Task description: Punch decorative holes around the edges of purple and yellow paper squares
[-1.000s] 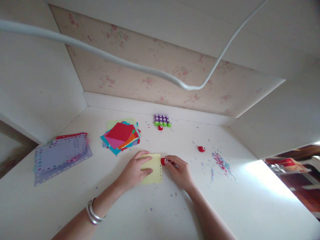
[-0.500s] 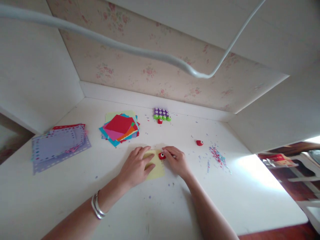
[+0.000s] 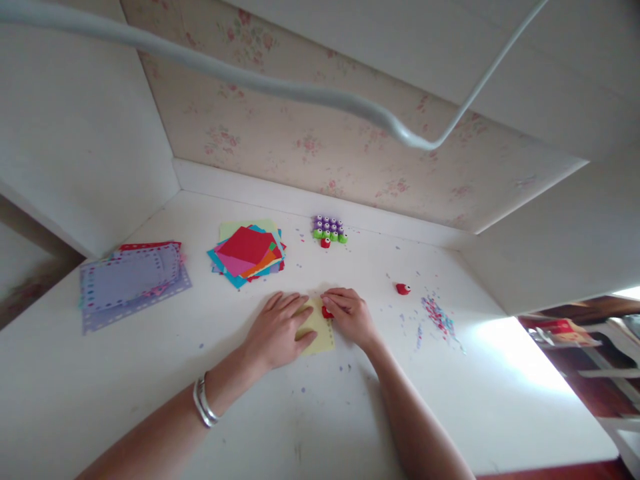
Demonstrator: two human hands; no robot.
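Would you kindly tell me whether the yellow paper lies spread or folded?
Spread: the yellow paper lies flat under the left hand, showing no fold, though partly hidden.

Left hand (image 3: 280,329) palm-down, fingers (image 3: 302,317) spread — right hand (image 3: 352,317) curled in pinch.

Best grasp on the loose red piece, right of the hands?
Probably a pinch across the middle of the loose red piece, thumb on its near side, fingers on the far side, coming from above. It's small and rounded, lies lengthwise left to right with its eye-like end at right, and stands apart from the purple and green cluster.
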